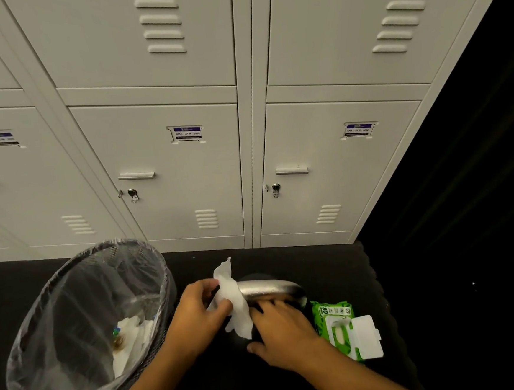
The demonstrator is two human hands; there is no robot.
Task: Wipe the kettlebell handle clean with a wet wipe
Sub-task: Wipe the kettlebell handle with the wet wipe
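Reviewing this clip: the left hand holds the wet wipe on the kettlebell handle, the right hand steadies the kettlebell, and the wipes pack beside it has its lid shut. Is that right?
Not quite. The head view shows the wipes pack with its white flip lid open. The rest holds: the left hand holds the wet wipe on the kettlebell handle, and the right hand steadies the kettlebell.

We cannot see the body of the kettlebell (260, 327): it is black on a black floor, and the right hand (283, 331) and the wet wipe (231, 298) cover it. The wipe also hides the left end of the kettlebell handle (267, 288). Left of the kettlebell, the items inside the bin (85, 328) are blurred behind its plastic liner. The locker labels (187, 133) above are too small to read surely.
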